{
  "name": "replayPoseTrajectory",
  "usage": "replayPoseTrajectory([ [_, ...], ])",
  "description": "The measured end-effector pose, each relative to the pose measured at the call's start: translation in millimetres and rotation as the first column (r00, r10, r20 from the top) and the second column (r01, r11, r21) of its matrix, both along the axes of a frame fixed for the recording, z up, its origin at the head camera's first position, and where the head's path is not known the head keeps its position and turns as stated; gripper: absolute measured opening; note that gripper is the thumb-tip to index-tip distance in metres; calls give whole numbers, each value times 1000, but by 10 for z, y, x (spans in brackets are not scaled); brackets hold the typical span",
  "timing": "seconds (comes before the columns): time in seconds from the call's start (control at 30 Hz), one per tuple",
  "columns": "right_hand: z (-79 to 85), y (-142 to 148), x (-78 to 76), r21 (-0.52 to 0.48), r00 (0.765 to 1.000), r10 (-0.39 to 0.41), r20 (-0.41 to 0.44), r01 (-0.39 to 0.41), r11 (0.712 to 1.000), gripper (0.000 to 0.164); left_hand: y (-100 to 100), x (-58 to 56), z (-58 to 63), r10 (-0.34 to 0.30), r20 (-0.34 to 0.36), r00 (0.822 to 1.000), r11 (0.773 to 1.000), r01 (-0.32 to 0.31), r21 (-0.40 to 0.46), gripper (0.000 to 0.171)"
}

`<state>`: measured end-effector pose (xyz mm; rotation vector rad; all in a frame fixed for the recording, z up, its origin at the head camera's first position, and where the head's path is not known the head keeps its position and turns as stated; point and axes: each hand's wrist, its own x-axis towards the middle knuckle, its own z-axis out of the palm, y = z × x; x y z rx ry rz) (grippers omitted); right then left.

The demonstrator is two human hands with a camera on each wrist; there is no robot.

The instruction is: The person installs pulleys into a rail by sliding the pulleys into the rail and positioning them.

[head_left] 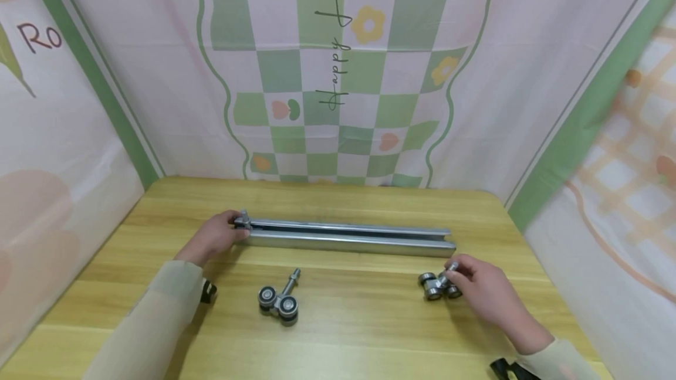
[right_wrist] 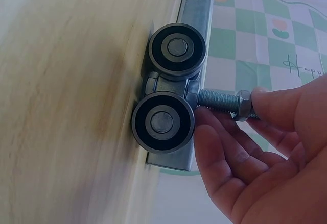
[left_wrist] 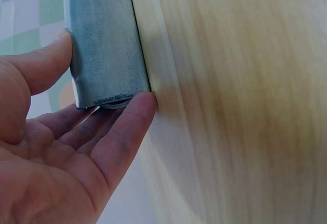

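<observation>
A long steel channel rail (head_left: 348,243) lies across the table with its slot facing up. At its left end my left hand (head_left: 219,232) grips the rail, the thumb on its side and fingers round the end in the left wrist view. A threaded bolt (head_left: 244,216) stands up from the slot there. Beyond the rail's right end, my right hand (head_left: 483,286) pinches the bolt of a roller trolley (head_left: 434,286). The right wrist view shows its black-and-steel wheels (right_wrist: 177,47) and the hex nut (right_wrist: 245,104) by my thumb.
A second loose roller trolley (head_left: 279,304) sits on the wooden table (head_left: 359,321), front left of middle, its bolt slanting up. Printed fabric (head_left: 364,81) hangs behind the table's back edge and on both sides.
</observation>
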<state>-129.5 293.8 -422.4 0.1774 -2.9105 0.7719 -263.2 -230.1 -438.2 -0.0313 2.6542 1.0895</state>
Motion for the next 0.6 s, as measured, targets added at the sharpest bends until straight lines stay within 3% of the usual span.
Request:
replayPoseTrajectory([
  [0.2, 8, -11, 1, -18, 1000, -11, 22, 11, 1000, 11, 1, 5, 0, 1, 0, 1000, 1000, -1, 6, 73],
  [0.43, -4, -15, -2, -57, 998, -34, 59, 37, 998, 31, 8, 7, 2, 1, -5, 1000, 1000, -1, 7, 72],
  [0.6, 1, 5, -7, -42, 999, -40, 32, 41, 998, 20, 8, 5, 2, 2, -5, 1000, 1000, -2, 4, 71],
])
